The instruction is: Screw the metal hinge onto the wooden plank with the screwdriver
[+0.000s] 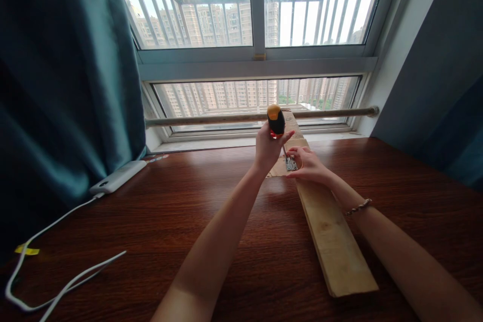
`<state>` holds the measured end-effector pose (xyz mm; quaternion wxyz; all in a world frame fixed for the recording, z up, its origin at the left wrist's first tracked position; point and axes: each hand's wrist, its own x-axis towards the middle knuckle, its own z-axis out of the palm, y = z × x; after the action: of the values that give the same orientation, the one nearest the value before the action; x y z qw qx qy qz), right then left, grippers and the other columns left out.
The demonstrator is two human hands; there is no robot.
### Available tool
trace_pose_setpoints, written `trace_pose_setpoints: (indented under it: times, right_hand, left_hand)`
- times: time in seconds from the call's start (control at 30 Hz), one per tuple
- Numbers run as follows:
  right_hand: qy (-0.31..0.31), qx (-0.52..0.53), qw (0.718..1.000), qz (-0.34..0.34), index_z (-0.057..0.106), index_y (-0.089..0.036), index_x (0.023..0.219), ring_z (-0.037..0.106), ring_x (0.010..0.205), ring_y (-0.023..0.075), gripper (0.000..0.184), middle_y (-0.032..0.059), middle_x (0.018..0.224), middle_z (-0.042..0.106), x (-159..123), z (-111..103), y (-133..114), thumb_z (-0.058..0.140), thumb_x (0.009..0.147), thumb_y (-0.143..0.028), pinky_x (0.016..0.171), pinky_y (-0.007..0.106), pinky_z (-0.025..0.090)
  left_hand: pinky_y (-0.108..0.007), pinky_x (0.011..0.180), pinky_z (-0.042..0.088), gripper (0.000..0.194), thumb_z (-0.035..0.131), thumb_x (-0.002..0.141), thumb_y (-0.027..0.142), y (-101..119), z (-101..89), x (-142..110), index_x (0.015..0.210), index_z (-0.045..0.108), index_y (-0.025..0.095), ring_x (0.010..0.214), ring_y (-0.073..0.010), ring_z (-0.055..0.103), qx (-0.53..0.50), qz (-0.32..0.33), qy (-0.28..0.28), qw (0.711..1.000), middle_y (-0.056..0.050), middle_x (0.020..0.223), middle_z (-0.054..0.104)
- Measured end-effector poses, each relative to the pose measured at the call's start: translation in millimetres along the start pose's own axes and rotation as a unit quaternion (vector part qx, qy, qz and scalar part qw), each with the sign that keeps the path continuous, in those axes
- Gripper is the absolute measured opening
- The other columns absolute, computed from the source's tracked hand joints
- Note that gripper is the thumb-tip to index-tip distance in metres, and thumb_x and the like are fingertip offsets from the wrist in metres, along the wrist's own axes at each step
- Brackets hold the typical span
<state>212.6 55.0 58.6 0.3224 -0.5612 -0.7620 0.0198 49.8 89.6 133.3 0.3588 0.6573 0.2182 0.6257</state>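
My left hand [267,148] is wrapped round a screwdriver [276,119] with a yellow and black handle, its shaft pointing down. The screwdriver's lower end meets a small silver metal hinge [292,163], though the exact tip is too small to make out. On either side of the hinge are the thumb and fingers of my right hand [308,165], closed on it against the wood. Beneath lies a long wooden board [335,241] running from the window toward me. A smaller wooden piece [278,167] sits at its left, partly hidden by my hands.
The boards rest on a dark reddish-brown wooden table [181,221]. A white power strip [118,177] with a white cable [56,224] lies at the left, near a blue curtain [71,80]. A metal rail [211,119] crosses before the window, close to the board's far end.
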Motion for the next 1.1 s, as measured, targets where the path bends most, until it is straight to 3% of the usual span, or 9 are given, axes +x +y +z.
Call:
trace_pose_setpoints:
  times: [0.23,0.43,0.67,0.87,1.1]
  right_hand:
    - [0.006,-0.005,1.0,0.007,0.05,-0.022,0.108,0.049,0.106,0.0279,0.066,0.006,0.115,0.057,-0.3,-0.4,-1.8,0.077,0.053,-0.046,0.093,0.044,0.037]
    - [0.006,-0.004,1.0,0.0,0.05,-0.022,0.109,0.05,0.105,0.028,0.067,0.0058,0.113,0.059,-0.1,0.2,-1.6,0.078,0.052,-0.046,0.091,0.043,0.038]
    - [0.008,-0.001,1.0,0.001,0.048,-0.024,0.11,0.05,0.104,0.0278,0.07,0.0036,0.115,0.059,-1.2,0.3,-1.1,0.078,0.051,-0.047,0.091,0.044,0.038]
    - [0.005,0.002,1.0,0.002,0.045,-0.023,0.114,0.051,0.105,0.0292,0.074,0.0045,0.109,0.064,-0.9,1.2,-0.4,0.079,0.052,-0.043,0.091,0.046,0.037]
    - [0.002,-0.002,1.0,0.009,0.045,-0.023,0.113,0.05,0.105,0.0293,0.072,0.0036,0.109,0.064,-1.2,-1.6,-4.8,0.079,0.052,-0.042,0.09,0.045,0.038]
  left_hand:
    - [-0.03,0.067,0.046,0.042,0.067,0.063,0.008,4.4,1.5,-1.8,0.096,0.047,0.025,0.077,-0.0184,0.061,-0.034,0.019,-0.022,0.999,0.0,0.082,0.061]
    - [-0.029,0.068,0.046,0.039,0.052,0.061,0.0,9.2,3.4,0.7,0.087,0.033,0.022,0.07,-0.0129,0.06,-0.096,-0.02,-0.075,0.992,0.003,0.078,0.055]
    - [-0.023,0.062,0.04,0.028,0.062,0.065,0.012,7.5,4.8,1.2,0.08,0.04,0.021,0.063,-0.008,0.048,-0.156,-0.028,-0.019,0.987,0.004,0.073,0.047]
    - [-0.023,0.063,0.04,0.028,0.067,0.066,0.021,16.6,2.5,4.8,0.078,0.043,0.021,0.063,-0.0075,0.049,-0.269,-0.046,0.009,0.962,0.004,0.07,0.048]
    - [-0.021,0.063,0.039,0.026,0.068,0.068,0.023,-2.0,9.9,-0.8,0.081,0.045,0.021,0.064,-0.007,0.047,-0.226,-0.035,-0.01,0.973,0.004,0.074,0.048]
